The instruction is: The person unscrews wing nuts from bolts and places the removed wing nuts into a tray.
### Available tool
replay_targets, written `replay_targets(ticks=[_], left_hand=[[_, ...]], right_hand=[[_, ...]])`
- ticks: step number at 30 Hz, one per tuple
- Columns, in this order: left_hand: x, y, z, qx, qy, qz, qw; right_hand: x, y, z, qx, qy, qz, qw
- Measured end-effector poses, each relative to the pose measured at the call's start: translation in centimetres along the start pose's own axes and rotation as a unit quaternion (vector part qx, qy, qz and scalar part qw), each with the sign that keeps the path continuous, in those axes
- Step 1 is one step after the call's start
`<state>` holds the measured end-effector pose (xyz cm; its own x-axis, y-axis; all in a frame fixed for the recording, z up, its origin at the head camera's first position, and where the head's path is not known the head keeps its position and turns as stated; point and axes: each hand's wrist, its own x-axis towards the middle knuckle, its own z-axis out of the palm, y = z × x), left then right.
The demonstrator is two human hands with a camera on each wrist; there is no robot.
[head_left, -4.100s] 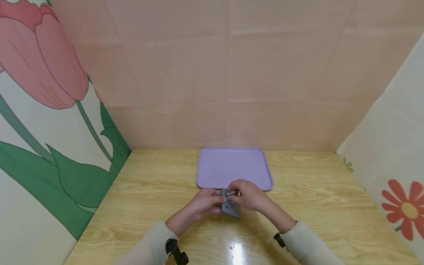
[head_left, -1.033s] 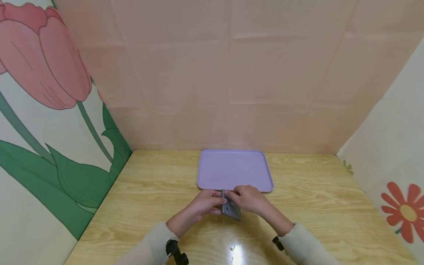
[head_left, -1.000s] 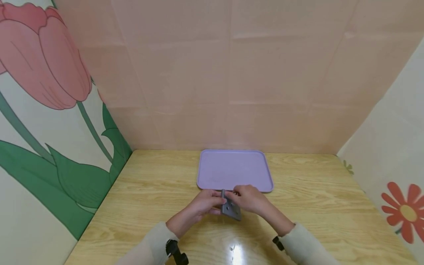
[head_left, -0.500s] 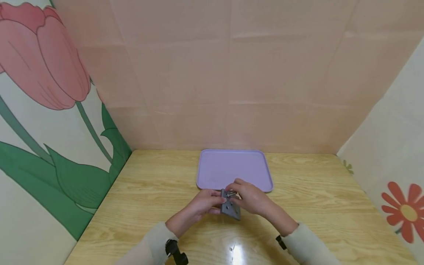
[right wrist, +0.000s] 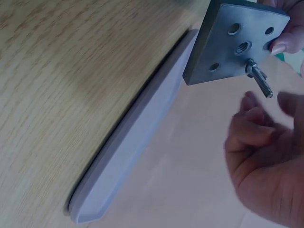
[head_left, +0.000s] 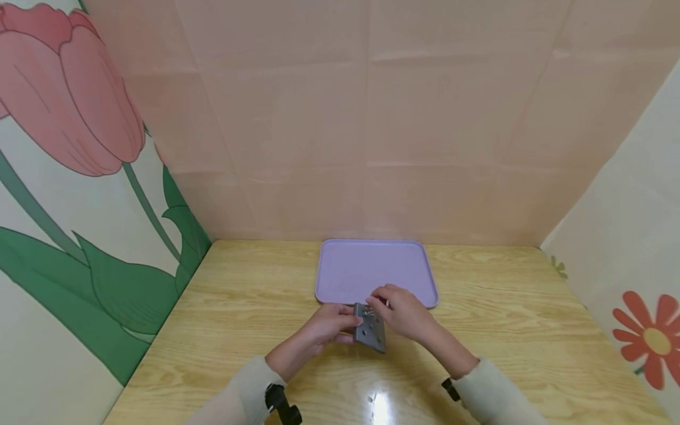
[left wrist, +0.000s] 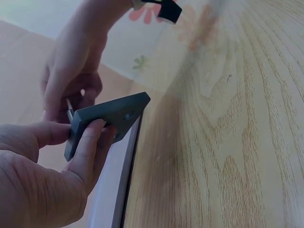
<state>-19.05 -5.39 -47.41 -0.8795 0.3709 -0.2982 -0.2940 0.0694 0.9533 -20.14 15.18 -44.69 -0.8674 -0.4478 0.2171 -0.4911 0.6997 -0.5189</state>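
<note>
A square grey metal plate [head_left: 372,337] with several holes is held up by its left edge in my left hand [head_left: 330,324], thumb on one face and fingers behind. From one hole a threaded bolt [right wrist: 264,85] sticks out, with a small nut-like piece [right wrist: 249,69] around its base against the plate. My right hand [head_left: 405,313] is just beyond the bolt's free end, fingers loosely bent and holding nothing; the right wrist view shows a gap between fingertips and bolt. In the left wrist view the plate [left wrist: 111,114] partly hides the bolt.
A purple tray [head_left: 376,271] lies on the wooden table [head_left: 255,283] just behind the hands. A pinkish sheet [head_left: 366,118] stands along the table's back, with flower-printed panels at left and right.
A second ago the right hand covered the plate's upper part; half a second ago its fingers were around the bolt. Now they have drawn off it. Left hand and plate have barely moved.
</note>
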Motion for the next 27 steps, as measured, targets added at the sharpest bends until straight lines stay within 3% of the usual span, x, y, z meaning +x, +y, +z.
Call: replay_targets(ticks=[6, 11, 20, 27], left_hand=[[-0.1, 0.1, 0.0, 0.001, 0.0, -0.001, 1.0], [-0.3, 0.3, 0.1, 0.001, -0.001, -0.001, 1.0], [-0.3, 0.2, 0.2, -0.001, -0.002, -0.003, 1.0], [0.0, 0.0, 0.1, -0.008, 0.002, -0.001, 1.0]], right_hand=[[0.0, -0.4, 0.2, 0.004, -0.061, 0.13, 0.99], [-0.1, -1.0, 0.4, 0.001, -0.082, 0.164, 0.983], [-0.1, -0.8, 0.2, 0.008, -0.083, 0.119, 0.989], [-0.1, 0.0, 0.0, -0.004, -0.064, 0.016, 0.998]])
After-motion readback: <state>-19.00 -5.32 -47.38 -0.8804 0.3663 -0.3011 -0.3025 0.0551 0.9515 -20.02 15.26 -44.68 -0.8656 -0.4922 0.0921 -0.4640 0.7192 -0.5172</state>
